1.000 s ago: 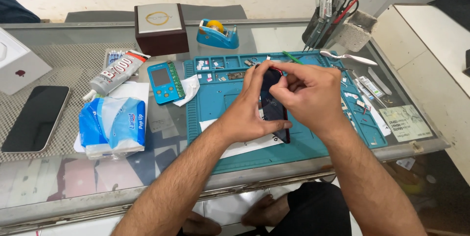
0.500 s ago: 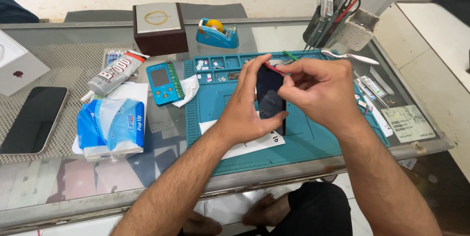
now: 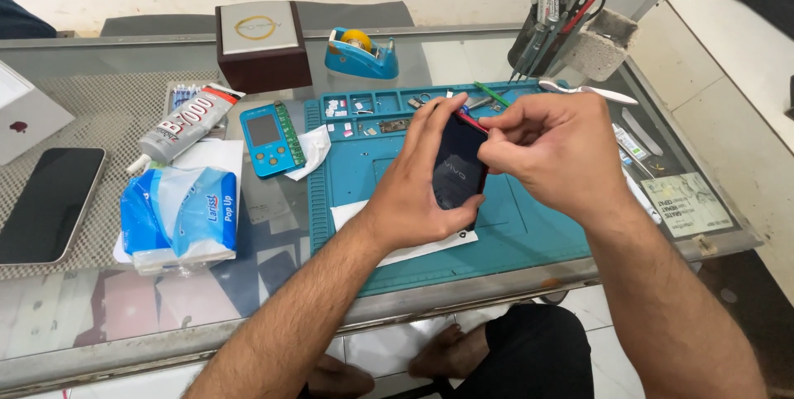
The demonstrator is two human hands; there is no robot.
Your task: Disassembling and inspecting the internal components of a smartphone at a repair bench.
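Observation:
My left hand (image 3: 413, 188) grips a dark smartphone (image 3: 456, 169) with a red edge, held upright and tilted above the teal repair mat (image 3: 529, 234). My right hand (image 3: 550, 151) pinches at the phone's upper right corner with thumb and forefinger. The phone's dark glossy face is turned to me. A white sheet of paper (image 3: 351, 219) lies on the mat under my left wrist.
On the glass table: a blue tissue pack (image 3: 178, 217), glue tube (image 3: 186, 122), small blue device (image 3: 269, 138), brown box (image 3: 260, 45), blue tape dispenser (image 3: 360, 53), tool holder (image 3: 558, 14) with pens and tweezers, another phone (image 3: 50, 200) at left, white box (image 3: 25, 114).
I have lifted and tilted the phone more upright, its dark face now toward me. My right hand's fingers have shifted to its top right corner.

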